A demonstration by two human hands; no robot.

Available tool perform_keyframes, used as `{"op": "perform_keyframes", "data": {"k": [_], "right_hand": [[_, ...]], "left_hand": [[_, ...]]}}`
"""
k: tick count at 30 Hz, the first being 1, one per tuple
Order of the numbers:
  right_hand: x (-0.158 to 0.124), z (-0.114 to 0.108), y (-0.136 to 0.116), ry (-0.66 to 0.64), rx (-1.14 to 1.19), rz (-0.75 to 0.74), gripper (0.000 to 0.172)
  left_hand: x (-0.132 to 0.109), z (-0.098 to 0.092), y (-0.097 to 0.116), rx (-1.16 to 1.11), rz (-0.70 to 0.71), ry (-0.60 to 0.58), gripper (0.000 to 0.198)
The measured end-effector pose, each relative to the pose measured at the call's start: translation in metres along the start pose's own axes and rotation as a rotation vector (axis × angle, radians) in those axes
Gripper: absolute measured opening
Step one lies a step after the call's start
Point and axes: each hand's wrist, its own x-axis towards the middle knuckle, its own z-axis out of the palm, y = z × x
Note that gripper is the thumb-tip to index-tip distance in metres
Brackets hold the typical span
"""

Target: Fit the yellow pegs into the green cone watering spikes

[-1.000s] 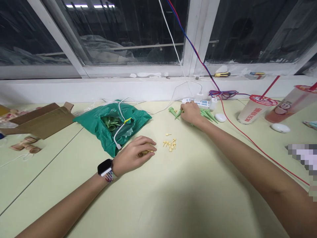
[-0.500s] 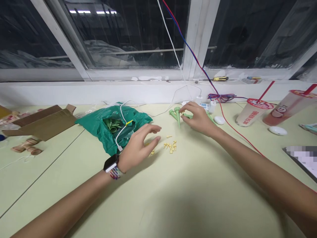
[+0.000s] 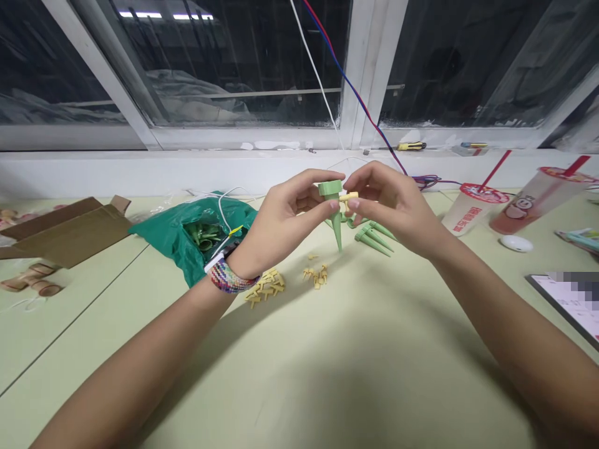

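**Grip?** A green plastic spike (image 3: 335, 218) is grasped near its head by the left hand (image 3: 285, 218). A yellow fitting (image 3: 349, 197) is pinched by the right hand (image 3: 388, 209), one end hidden by fingers.

**Change?** Both hands are now lifted above the table (image 3: 374, 355), no longer low beside it. A yellow pile (image 3: 264, 287) is exposed below the left hand.

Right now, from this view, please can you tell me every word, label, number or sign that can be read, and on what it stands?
Nothing can be read with certainty.
Side of the clear plastic cup with the red-rimmed lid: red characters, too blurred to read.
The taller plastic drink cup: a cartoon face, no legible words.
The screen at the right edge: its display is pixelated, unreadable.
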Motion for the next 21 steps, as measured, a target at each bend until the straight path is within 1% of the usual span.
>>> {"op": "perform_keyframes", "data": {"k": [3,5,8,12,15,17,18,21], "right_hand": [[-0.002,-0.001,-0.005,-0.081,0.041,0.072,0.03],[-0.006,0.0,-0.009,-0.062,0.017,0.069,0.03],[-0.009,0.002,-0.012,0.003,-0.089,0.002,0.027],[-0.011,0.004,-0.012,0.054,-0.257,-0.111,0.021],[-0.011,0.009,-0.009,0.075,-0.287,-0.133,0.02],[-0.01,0.012,-0.007,0.067,-0.23,-0.086,0.022],[-0.008,0.012,-0.006,0.049,-0.176,-0.043,0.024],[-0.003,0.002,-0.003,-0.02,0.031,0.095,0.03]], "left_hand": [[-0.004,0.004,0.004,0.024,0.025,0.021,0.033],[-0.006,0.007,0.005,0.031,0.029,0.024,0.033],[-0.007,0.007,0.005,0.022,0.014,0.01,0.035],[0.0,0.004,0.006,-0.039,-0.081,-0.037,0.031],[0.003,0.003,0.004,-0.034,-0.12,-0.061,0.027],[0.001,0.003,0.002,0.044,-0.07,-0.043,0.024],[0.0,0.002,0.001,0.113,-0.016,-0.017,0.023],[-0.002,-0.008,-0.006,0.411,0.214,0.106,0.026]]}}
